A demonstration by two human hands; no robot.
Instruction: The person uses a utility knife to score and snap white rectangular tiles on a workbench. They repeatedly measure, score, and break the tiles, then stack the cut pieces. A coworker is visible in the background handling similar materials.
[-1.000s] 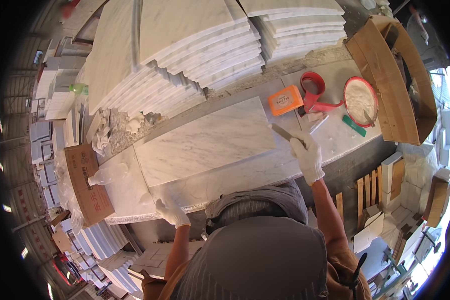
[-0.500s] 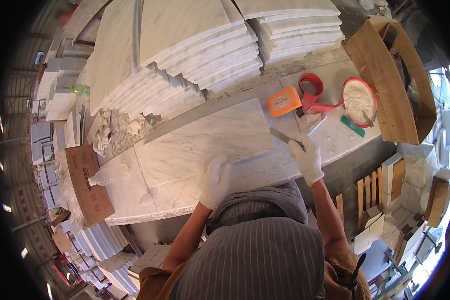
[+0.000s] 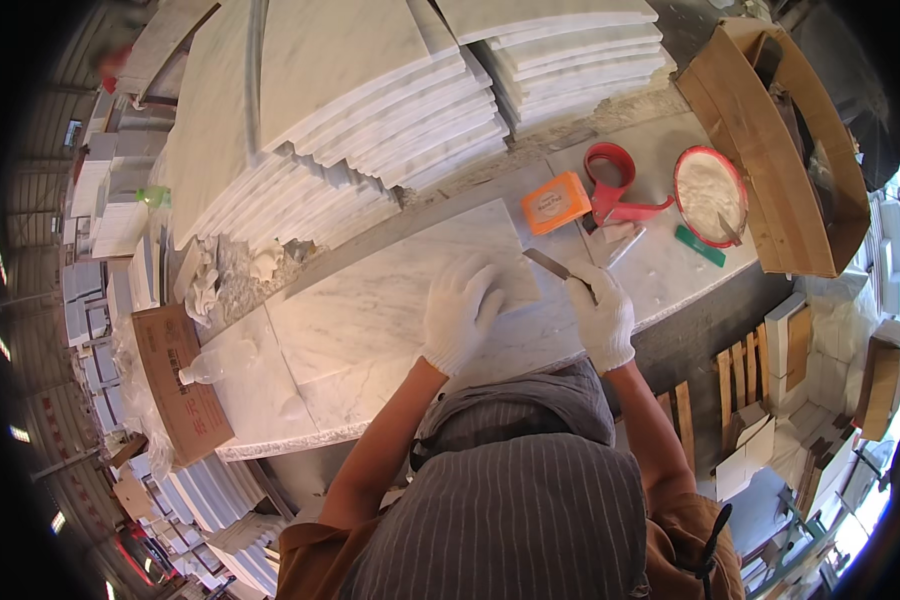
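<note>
My left hand (image 3: 458,315), in a white knit glove, lies on a grey-veined marble slab (image 3: 370,285), thumb apart from the fingers and nothing held. In my gloved right hand (image 3: 602,318) is a putty knife (image 3: 548,264) with a flat narrow metal blade; its tip points up and left over the slab's right end. Beyond the hands stand an orange box (image 3: 555,203) and a red tape dispenser (image 3: 612,185). Farther right, a red-rimmed bowl (image 3: 709,190) holds white paste with a tool stuck in it. A green flat scraper (image 3: 700,246) lies below the bowl.
Stacked marble slabs (image 3: 370,80) line the far side. An open cardboard box (image 3: 740,130) stands at the right end of the bench. At the left are a brown carton (image 3: 178,380) and a clear plastic bottle (image 3: 208,366). Wooden pallet slats (image 3: 740,370) show below right.
My left hand has moved up and right, farther onto the slab. The right hand still grips the putty knife, shifted slightly left. The whole view has tilted a little.
</note>
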